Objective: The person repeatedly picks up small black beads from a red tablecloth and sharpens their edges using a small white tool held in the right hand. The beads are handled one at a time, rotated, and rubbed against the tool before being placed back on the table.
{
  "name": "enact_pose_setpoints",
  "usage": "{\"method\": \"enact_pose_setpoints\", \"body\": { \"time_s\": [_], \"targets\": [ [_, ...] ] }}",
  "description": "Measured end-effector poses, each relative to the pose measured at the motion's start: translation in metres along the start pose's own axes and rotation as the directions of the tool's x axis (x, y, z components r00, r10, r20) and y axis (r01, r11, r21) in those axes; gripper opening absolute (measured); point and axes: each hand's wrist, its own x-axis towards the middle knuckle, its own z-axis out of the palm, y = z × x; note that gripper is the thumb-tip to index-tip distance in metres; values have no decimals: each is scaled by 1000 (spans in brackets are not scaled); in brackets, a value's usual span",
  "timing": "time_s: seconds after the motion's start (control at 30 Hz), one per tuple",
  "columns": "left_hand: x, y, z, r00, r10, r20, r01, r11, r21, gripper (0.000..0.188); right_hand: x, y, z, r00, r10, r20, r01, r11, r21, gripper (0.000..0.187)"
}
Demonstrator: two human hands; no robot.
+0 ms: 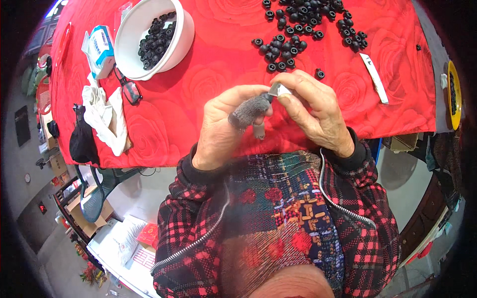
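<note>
Above the near edge of the red-covered table, my two hands meet at their fingertips. My left hand point(222, 120) is closed, its fingers pinching a small black part point(269, 97) that is mostly hidden. Dark grey fuzzy fabric point(250, 112) wraps some of that hand's fingers. Between the thumb and forefinger of my right hand point(318, 110) is a small, flat metal blade point(278, 90), held against or very close to the black part. Just beyond my right hand lies a single black round part point(319, 74), with a hollow end showing.
Many similar black round parts point(293, 47) lie loose at the far side. A white bowl point(186, 37) holds more. At left are a blue-white box point(102, 52), glasses point(131, 92) and white cloth point(105, 116). A white strip point(374, 79) and yellow-rimmed tray point(455, 116) are at right.
</note>
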Motion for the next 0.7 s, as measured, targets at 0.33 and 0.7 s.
{"method": "enact_pose_setpoints", "body": {
  "time_s": [0.33, 0.7],
  "targets": [
    [1, -3, -5, 997, 77, -16, -74, 991, 115, 31, 7, 0, 0, 1000, -6, 13, 6, 1000, -21, 19],
    [1, -4, -7, 995, 102, 5, -102, 990, 97, 32, 9, -1, -2, 998, 31, 49, -29, 999, -39, 19]
  ]
}}
